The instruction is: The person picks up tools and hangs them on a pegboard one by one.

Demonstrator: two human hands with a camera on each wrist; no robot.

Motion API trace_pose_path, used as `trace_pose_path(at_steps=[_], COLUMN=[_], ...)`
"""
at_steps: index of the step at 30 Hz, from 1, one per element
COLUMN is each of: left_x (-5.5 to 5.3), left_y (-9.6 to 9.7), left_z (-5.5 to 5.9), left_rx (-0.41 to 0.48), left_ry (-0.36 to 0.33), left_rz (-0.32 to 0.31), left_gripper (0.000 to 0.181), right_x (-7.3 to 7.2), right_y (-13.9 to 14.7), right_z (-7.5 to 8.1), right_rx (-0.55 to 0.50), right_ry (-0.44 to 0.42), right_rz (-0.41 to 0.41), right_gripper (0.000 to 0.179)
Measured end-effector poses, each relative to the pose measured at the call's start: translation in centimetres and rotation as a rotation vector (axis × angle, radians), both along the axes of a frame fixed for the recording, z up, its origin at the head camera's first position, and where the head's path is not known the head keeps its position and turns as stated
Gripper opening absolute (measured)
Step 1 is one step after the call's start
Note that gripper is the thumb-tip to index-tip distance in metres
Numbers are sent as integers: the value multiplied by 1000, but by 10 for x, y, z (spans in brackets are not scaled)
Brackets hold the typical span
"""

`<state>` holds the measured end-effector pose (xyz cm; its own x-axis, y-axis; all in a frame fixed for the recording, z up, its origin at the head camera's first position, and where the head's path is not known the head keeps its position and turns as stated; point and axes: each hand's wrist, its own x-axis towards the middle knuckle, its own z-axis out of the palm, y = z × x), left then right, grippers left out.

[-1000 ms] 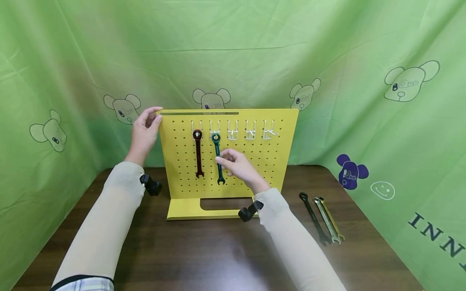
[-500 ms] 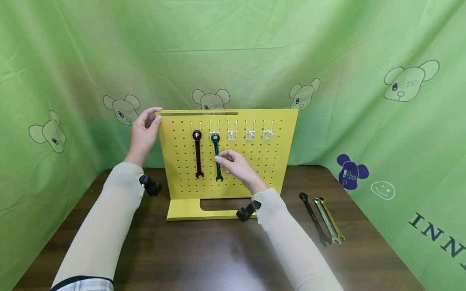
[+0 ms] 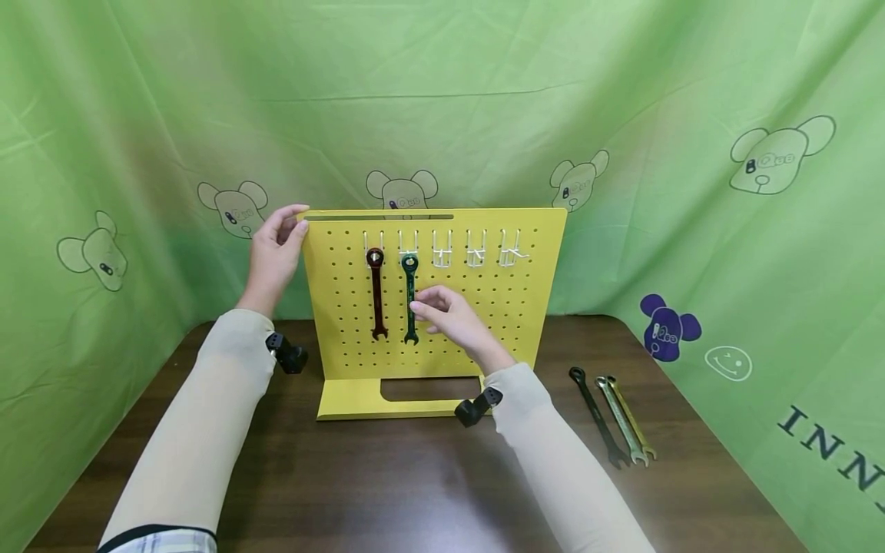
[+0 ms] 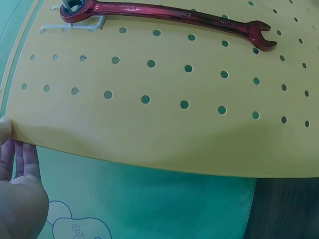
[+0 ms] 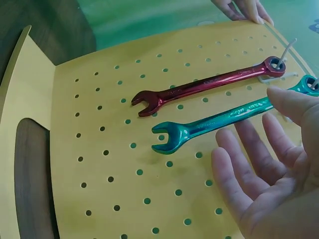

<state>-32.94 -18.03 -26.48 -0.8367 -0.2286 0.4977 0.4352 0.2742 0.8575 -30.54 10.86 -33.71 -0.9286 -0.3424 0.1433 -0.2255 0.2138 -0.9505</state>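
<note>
two hands work at a yellow pegboard (image 3: 494, 353) in the centre of the frame, on a dark wooden table (image 3: 387, 491) before a green curtain (image 3: 442, 77) printed with cartoon heads. at the upper left of the board, the left hand (image 3: 273, 252) pinches its corner — thumb in front, fingers behind.

a green wrench (image 3: 411, 284) hangs upright near the centre, its ring threaded on the second of five white wire hooks. by it is the right hand (image 3: 452, 316), fingers spread just below the shaft in the right wrist view and thumb laid over it; how firmly they press, one cannot tell. just left, the first hook carries a red wrench (image 3: 376, 296), also hung by its ring with its fork end down. the other three white hooks (image 3: 442, 257) run in a row toward the board's upper right.

on the table at the lower right of the frame lie three more tools — a black wrench (image 3: 596, 415), a silver wrench (image 3: 619, 418) and a gold wrench (image 3: 632, 418), the last two close together.
</note>
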Motion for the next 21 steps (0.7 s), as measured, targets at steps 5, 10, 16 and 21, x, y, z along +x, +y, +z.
trace_pose_path(at_steps=[5, 10, 16, 21], left_x=[-1, 0, 1, 3], left_y=[0, 0, 0, 1], left_z=[0, -1, 0, 2], left_rx=[8, 11, 8, 5], left_ry=[9, 0, -7, -16], left_rz=[0, -3, -6, -7], left_gripper=[27, 28, 29, 29], right_x=[5, 10, 14, 18], right_y=[6, 13, 22, 32], right_z=[1, 4, 8, 11], right_rx=[14, 22, 39, 71], right_ry=[24, 29, 39, 47], right_rz=[2, 11, 6, 5], right_gripper=[38, 39, 36, 34])
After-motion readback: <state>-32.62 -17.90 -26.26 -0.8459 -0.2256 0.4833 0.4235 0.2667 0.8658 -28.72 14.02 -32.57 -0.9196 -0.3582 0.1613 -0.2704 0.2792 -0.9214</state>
